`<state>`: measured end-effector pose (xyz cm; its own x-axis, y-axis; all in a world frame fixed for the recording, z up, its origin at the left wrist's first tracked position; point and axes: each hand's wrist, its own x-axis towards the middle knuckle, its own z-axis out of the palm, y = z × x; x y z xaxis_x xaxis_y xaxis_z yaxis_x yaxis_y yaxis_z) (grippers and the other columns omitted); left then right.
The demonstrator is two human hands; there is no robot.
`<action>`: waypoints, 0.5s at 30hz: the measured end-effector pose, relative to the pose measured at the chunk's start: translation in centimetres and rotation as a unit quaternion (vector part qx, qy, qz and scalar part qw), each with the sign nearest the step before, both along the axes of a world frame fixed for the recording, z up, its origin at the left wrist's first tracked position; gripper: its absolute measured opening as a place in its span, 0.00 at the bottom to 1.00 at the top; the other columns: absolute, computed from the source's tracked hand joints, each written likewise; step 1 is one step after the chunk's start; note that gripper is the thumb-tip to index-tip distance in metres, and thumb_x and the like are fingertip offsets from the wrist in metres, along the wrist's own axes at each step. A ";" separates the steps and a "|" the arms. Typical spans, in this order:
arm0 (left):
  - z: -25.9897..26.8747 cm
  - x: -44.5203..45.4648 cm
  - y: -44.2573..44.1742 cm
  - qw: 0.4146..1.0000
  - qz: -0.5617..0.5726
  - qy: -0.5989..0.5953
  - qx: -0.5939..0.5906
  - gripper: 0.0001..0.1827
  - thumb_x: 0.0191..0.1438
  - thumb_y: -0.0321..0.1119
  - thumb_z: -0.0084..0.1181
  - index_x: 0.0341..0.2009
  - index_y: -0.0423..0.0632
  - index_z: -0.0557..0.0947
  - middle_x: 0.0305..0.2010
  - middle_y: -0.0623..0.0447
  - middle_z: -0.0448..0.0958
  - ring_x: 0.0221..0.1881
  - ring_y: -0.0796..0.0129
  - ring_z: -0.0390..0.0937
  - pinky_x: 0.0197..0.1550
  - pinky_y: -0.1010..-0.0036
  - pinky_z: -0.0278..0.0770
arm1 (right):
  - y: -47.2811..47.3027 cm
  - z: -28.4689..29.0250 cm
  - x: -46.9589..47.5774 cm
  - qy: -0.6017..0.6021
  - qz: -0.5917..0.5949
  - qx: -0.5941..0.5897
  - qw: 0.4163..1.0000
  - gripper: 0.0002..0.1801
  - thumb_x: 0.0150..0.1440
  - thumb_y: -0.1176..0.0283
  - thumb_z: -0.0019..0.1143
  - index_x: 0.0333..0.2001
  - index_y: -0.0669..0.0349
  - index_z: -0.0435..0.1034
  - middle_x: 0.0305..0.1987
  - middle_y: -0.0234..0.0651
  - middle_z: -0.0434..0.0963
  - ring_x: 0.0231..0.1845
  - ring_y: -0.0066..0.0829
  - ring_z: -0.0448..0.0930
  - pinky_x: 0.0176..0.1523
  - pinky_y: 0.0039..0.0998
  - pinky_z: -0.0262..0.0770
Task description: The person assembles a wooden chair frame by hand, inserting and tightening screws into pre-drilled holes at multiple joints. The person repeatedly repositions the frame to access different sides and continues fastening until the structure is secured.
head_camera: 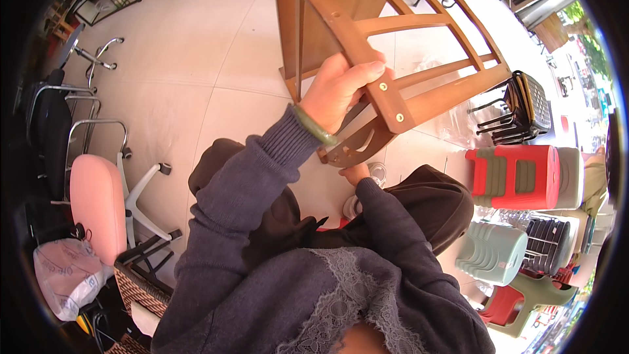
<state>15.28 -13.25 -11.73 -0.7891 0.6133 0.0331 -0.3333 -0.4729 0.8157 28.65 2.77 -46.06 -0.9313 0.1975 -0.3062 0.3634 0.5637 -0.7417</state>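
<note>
A brown wooden chair frame [339, 14] is held tilted in front of me, with curved legs, crossbars and a broad panel behind them. My left hand [339, 83], with a green bangle at its wrist, is wrapped around a flat rail of it. Two round metal fasteners [391, 103] are set in this rail, just below my fingers. Lower down is a curved piece [354, 155] with a crescent-shaped cutout. My right hand [356, 173] is at this piece's lower edge, between my knees. Its fingers are partly hidden, and I cannot tell how firmly it grips.
Red and grey plastic stools [535, 177] are stacked on the right, beside pale green stools [494, 250] and black-legged stools [523, 108]. On the left stand a pink swivel chair [98, 201], black chairs [51, 128] and a plastic bag [69, 275]. Light floor tiles [196, 39] lie ahead.
</note>
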 end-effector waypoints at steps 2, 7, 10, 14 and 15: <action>0.8 0.1 1.2 1.000 -0.013 -0.017 0.012 0.18 0.60 0.38 0.54 0.50 0.41 0.74 0.44 0.48 0.79 0.46 0.66 0.77 0.50 0.70 0.76 | 3.3 -4.3 0.8 -0.052 -0.136 -0.057 0.988 0.24 0.46 0.68 0.67 0.48 0.66 0.75 0.37 0.46 0.83 0.40 0.42 0.83 0.45 0.37 0.77; -0.4 0.4 -2.0 1.000 0.005 -0.007 -0.003 0.16 0.61 0.37 0.51 0.50 0.42 0.74 0.41 0.50 0.79 0.45 0.68 0.76 0.47 0.73 0.75 | 10.9 4.1 -5.5 0.291 -0.494 -0.158 0.804 0.15 0.64 0.64 0.51 0.36 0.67 0.72 0.32 0.36 0.76 0.33 0.30 0.73 0.41 0.33 0.72; 0.3 1.0 -3.5 0.999 0.027 -0.005 -0.042 0.17 0.61 0.39 0.51 0.50 0.42 0.74 0.41 0.51 0.79 0.32 0.78 0.73 0.33 0.83 0.69 | 16.2 13.9 -9.2 0.422 -0.405 -0.151 0.797 0.19 0.66 0.58 0.46 0.41 0.65 0.69 0.28 0.33 0.72 0.21 0.25 0.68 0.24 0.29 0.65; 0.2 0.3 -5.0 0.999 -0.002 0.015 -0.044 0.17 0.60 0.39 0.51 0.49 0.42 0.75 0.41 0.50 0.79 0.37 0.74 0.73 0.39 0.78 0.70 | 22.3 20.1 -10.7 0.461 -0.281 -0.385 0.749 0.16 0.68 0.60 0.44 0.54 0.57 0.65 0.47 0.31 0.74 0.44 0.24 0.77 0.42 0.29 0.75; 0.0 0.2 -5.5 0.999 -0.006 0.019 -0.042 0.18 0.60 0.39 0.51 0.50 0.42 0.74 0.42 0.50 0.79 0.37 0.75 0.73 0.38 0.80 0.71 | 22.2 20.4 -10.7 0.464 -0.282 -0.299 0.785 0.17 0.67 0.61 0.45 0.51 0.61 0.66 0.45 0.34 0.75 0.44 0.28 0.77 0.43 0.30 0.75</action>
